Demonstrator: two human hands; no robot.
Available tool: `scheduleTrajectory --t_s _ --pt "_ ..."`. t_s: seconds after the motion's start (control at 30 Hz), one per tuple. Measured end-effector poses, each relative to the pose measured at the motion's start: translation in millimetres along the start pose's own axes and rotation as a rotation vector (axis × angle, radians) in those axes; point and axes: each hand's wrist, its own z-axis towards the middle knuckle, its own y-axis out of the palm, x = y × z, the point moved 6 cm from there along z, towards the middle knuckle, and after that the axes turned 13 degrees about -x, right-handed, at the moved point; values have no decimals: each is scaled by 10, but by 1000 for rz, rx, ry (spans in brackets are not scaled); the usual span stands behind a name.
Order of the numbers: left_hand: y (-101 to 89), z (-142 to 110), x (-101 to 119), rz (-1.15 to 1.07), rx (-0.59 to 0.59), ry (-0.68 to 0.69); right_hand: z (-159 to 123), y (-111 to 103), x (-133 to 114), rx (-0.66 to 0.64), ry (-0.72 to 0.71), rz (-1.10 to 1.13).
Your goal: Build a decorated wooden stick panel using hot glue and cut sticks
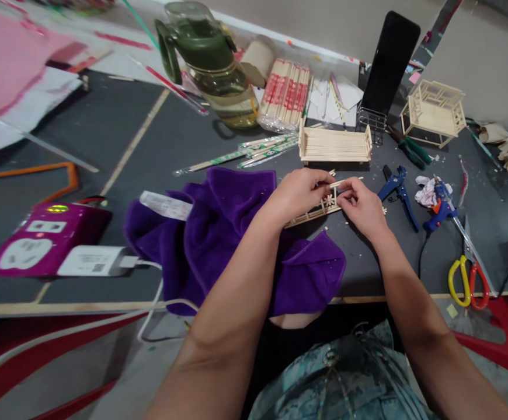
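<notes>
A small wooden stick frame [310, 217] with crossbars lies low over the dark tabletop, partly hidden by my fingers. My left hand [305, 189] pinches its upper bar from the left. From the other side, my right hand [359, 201] grips the frame near its right end, thumb and fingers pressed together. Little stick pieces form a flower-like shape [329, 201] between the hands. Just behind them stands a miniature bench [335, 144] made of sticks. The purple cloth [232, 233] spreads under and beside my left forearm.
Blue cutting pliers [397, 195], a glue gun [440, 210] and scissors [466, 280] lie at the right. Behind are a water jug [219, 76], packed chopsticks [284, 93], a propped phone [389, 64] and a stick chair model [435, 114]. A purple power socket [48, 239] is at left.
</notes>
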Motion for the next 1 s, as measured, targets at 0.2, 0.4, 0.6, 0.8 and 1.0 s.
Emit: scheduleTrajectory --t_s 0.2,0.4,0.6,0.8,1.0 --pt "5 -5 8 -18 3 11 -11 7 -18 1 -9 -9" --pt "2 -8 0 -39 9 28 -12 31 -24 9 -20 -39" --pt "8 -7 5 -46 5 28 -9 52 -34 -3 -6 -51" --pt "18 1 -2 -54 11 35 -9 63 -28 -5 7 -49" --pt "8 -8 16 -37 6 34 -25 75 -35 -14 -12 -54"
